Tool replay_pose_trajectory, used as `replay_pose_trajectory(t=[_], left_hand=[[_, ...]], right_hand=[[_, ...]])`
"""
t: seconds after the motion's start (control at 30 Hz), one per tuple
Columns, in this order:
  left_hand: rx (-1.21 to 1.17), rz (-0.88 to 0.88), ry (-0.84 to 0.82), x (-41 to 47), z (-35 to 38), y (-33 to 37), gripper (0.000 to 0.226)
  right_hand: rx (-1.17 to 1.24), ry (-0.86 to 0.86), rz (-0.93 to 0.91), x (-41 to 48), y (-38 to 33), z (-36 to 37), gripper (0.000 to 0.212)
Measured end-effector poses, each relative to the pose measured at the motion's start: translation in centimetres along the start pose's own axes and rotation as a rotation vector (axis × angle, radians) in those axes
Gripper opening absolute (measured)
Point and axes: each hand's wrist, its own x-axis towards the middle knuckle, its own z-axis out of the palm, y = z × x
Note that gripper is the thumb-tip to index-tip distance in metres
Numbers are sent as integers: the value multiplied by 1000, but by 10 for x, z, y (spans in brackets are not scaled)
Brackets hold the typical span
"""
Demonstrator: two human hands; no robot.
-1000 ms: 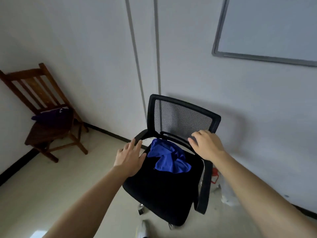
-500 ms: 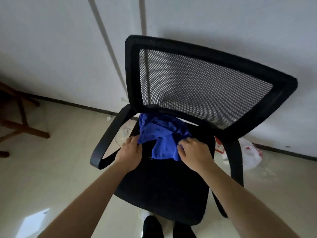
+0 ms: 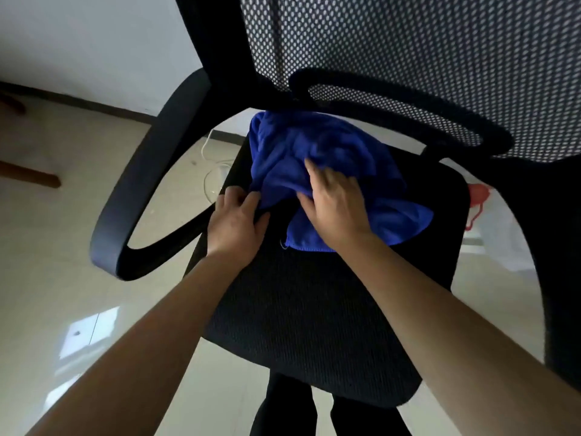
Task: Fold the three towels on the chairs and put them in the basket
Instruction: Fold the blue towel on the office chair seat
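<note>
A crumpled blue towel lies at the back of the black office chair's seat, just under the mesh backrest. My left hand is at the towel's near left edge and pinches it with curled fingers. My right hand lies on top of the towel's middle, its index finger stretched out over the folds; it looks blurred. No other towel and no basket are in view.
The chair's left armrest curves out beside my left arm. On the pale floor are a white cable, a wooden chair leg at far left, and a plastic bag with red print at right. Dark trouser legs stand below the seat.
I have come much closer to the chair. Both hands went from above the seat down to the towel; the right hand slid from its near edge up onto its middle.
</note>
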Motion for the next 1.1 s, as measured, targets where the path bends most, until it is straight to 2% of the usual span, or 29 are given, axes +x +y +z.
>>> replay_pose_trajectory(t=[0.07, 0.2, 0.33, 0.4, 0.5, 0.57, 0.63, 0.73, 0.97, 1.03, 1.1], left_hand=[[-1, 14, 44, -8, 1, -3, 24], [110, 47, 21, -51, 6, -10, 18], [228, 154, -63, -105, 10, -13, 20], [230, 224, -120, -129, 6, -7, 13], [197, 240, -143, -143, -15, 4, 17], [157, 229, -69, -136, -46, 16, 15], [101, 203, 36, -118, -86, 29, 27], [77, 240, 199, -99, -161, 56, 33], [110, 282, 500, -98, -312, 107, 26], [150, 297, 481, -102, -331, 110, 26], [184, 241, 279, -103, -339, 113, 26]], right_hand=[[69, -47, -27, -18, 2, 2, 45], [206, -182, -80, -76, 10, -14, 19], [153, -366, -135, -128, 15, -38, 26], [152, -484, -105, -141, 16, -53, 21], [181, -594, -56, -142, 19, -79, 21], [224, -542, -11, -134, 20, -107, 22], [277, -458, 16, -118, 21, -138, 22], [329, -350, -12, -89, 19, -200, 26], [501, 36, -25, -44, -3, -337, 21], [526, 71, -49, -46, -11, -355, 20], [530, 73, -48, -55, -17, -366, 19]])
